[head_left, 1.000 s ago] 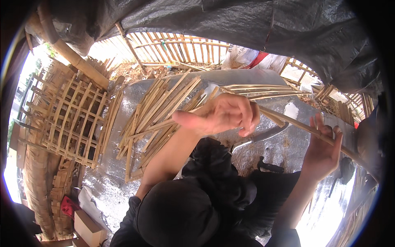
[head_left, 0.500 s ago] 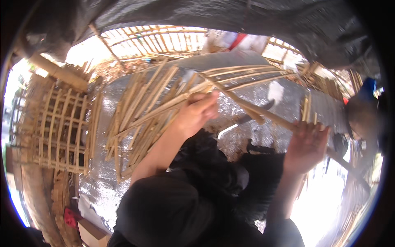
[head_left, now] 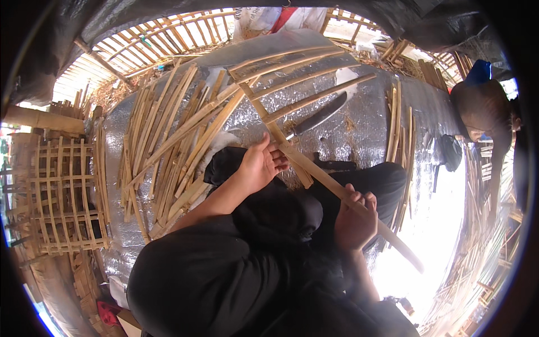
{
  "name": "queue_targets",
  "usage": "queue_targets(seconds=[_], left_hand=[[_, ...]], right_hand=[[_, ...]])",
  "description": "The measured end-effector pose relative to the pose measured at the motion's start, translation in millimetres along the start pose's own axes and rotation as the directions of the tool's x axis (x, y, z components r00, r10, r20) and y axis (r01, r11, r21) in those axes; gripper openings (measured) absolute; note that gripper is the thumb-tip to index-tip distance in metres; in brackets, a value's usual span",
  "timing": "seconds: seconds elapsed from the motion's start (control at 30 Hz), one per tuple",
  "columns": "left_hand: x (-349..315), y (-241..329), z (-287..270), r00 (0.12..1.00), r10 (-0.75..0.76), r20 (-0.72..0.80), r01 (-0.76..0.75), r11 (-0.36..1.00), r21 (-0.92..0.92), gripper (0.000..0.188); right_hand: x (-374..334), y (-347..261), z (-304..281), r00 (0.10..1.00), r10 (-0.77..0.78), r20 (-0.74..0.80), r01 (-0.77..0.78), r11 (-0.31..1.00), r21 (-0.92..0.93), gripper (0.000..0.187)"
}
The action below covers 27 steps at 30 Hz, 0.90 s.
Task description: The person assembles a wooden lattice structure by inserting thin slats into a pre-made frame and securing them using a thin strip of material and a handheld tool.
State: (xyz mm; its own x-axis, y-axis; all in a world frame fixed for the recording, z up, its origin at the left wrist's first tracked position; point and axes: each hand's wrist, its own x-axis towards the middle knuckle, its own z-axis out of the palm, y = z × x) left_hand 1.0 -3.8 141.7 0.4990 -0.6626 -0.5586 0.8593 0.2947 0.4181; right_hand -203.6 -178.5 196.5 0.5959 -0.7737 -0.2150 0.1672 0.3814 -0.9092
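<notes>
A long bamboo stick [head_left: 396, 242] slants from the middle of the head view down to the right, with the slats of a half-built bamboo frame at its far end. My right hand [head_left: 357, 220] is wrapped round the stick's nearer half. Beside its middle my left hand [head_left: 259, 167] is open, thumb up and fingers loosely apart; whether the fingertips touch the wood I cannot tell. Several thin bamboo slats [head_left: 300, 77] fan out beyond the stick. A shorter bamboo piece [head_left: 303, 177] lies under it. Just beyond rests a large dark-bladed knife [head_left: 323, 117].
Many loose bamboo strips [head_left: 163, 129] lie at my left on the silvery ground sheet [head_left: 269, 48]. A finished bamboo lattice [head_left: 62, 194] stands farther left. More strips [head_left: 396, 126] lie at right, near another person [head_left: 480, 104]. A dark-handled tool [head_left: 334, 165] sits by my knee.
My left hand has gone from closed near the stick's far end to open, lower beside its middle. My right hand and the stick have come nearer my body. The view has shifted.
</notes>
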Motion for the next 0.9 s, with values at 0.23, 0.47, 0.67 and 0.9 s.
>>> queue_targets(seconds=[0.23,0.47,0.67,0.9], left_hand=[[3,-18,10,1.0,0.019,-0.016,-0.022,0.985,-0.169,0.046],[3,-23,1,1.0,-0.013,-0.006,0.011,0.976,-0.216,0.049],[-14,-19,-11,0.993,-0.083,0.082,0.097,0.977,-0.19,0.051],[-25,-20,-27,0.99,-0.124,-0.069,0.115,0.986,-0.12,0.054]], right_hand=[[9,6,-12,0.981,-0.065,0.183,-0.009,0.927,0.376,0.016],[35,-3,-3,0.976,0.11,0.187,-0.183,0.879,0.44,0.009],[113,11,-23,0.873,0.393,0.29,-0.479,0.804,0.352,0.02],[180,41,43,0.763,0.568,0.309,-0.624,0.772,0.119,0.031]])
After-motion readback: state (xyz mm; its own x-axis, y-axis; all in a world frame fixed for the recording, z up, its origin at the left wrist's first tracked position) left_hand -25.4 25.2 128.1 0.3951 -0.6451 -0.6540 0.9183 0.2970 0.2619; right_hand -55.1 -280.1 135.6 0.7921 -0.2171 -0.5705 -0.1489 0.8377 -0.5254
